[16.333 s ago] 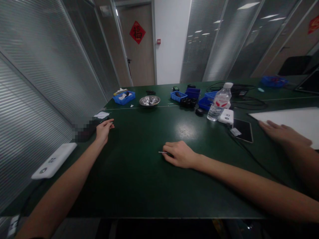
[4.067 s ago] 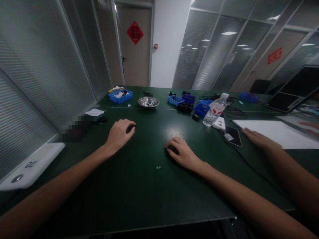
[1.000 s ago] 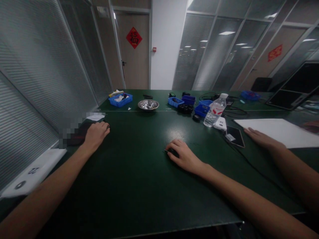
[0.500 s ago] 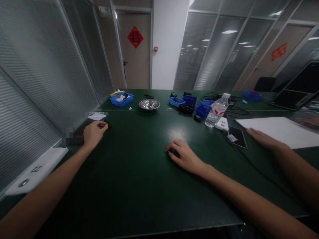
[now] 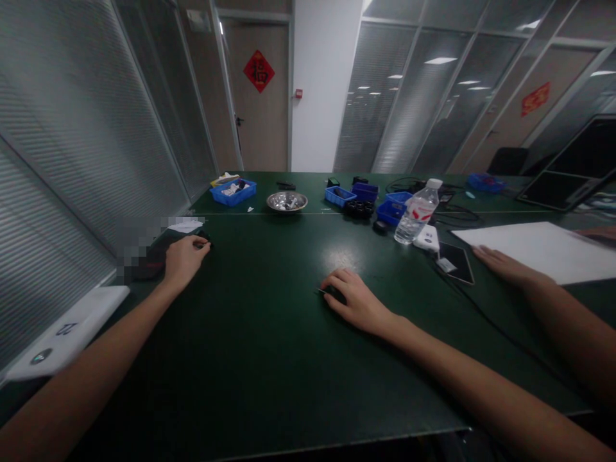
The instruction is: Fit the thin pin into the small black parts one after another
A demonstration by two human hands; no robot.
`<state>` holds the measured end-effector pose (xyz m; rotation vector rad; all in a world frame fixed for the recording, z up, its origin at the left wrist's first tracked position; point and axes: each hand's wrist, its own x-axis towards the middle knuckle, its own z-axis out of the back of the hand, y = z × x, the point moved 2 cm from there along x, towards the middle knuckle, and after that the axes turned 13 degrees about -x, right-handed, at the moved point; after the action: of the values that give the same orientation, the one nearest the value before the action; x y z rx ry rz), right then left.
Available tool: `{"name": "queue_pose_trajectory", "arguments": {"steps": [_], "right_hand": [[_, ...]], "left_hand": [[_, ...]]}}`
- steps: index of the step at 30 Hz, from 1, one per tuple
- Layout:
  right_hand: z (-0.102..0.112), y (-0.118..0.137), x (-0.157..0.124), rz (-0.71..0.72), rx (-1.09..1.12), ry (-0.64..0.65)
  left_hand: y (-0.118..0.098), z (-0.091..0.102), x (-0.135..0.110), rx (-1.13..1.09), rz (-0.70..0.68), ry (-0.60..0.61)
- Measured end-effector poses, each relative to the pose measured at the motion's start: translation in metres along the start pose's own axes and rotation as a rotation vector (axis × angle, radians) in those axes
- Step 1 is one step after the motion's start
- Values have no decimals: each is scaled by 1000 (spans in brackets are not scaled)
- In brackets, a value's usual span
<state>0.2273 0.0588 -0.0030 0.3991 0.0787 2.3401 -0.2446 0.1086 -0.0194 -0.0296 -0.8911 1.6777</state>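
My left hand is at the left side of the green table. Its thumb and fingers pinch at a small dark object, partly hidden and too small to name. My right hand rests near the table's middle. It curls around a dark object with a thin metallic tip jutting out to the left; the palm and fingers hide most of it. A white paper lies just beyond my left hand.
A metal bowl holds small pieces, beside a blue bin. More blue bins, a water bottle, a dark tablet-like slab and cables are to the right. Another person's hand touches a white board. A white numbered device stands left.
My left hand has shifted slightly to the right, its pinch kept. My right hand stays in place with the dark object. The whole view has moved a little.
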Motion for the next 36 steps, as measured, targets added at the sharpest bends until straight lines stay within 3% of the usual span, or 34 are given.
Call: {"name": "queue_pose_trajectory", "arguments": {"steps": [10,22,36], "right_hand": [[3,3,1,-3,-6,10],[1,1,0,-1,2,7],[1,0,1,-3,4,9]], "left_hand": [[13,-9,9,-30,41,-35],[31,-15,15,-248,95,-56],[20,-12,15,-197,105,9]]}}
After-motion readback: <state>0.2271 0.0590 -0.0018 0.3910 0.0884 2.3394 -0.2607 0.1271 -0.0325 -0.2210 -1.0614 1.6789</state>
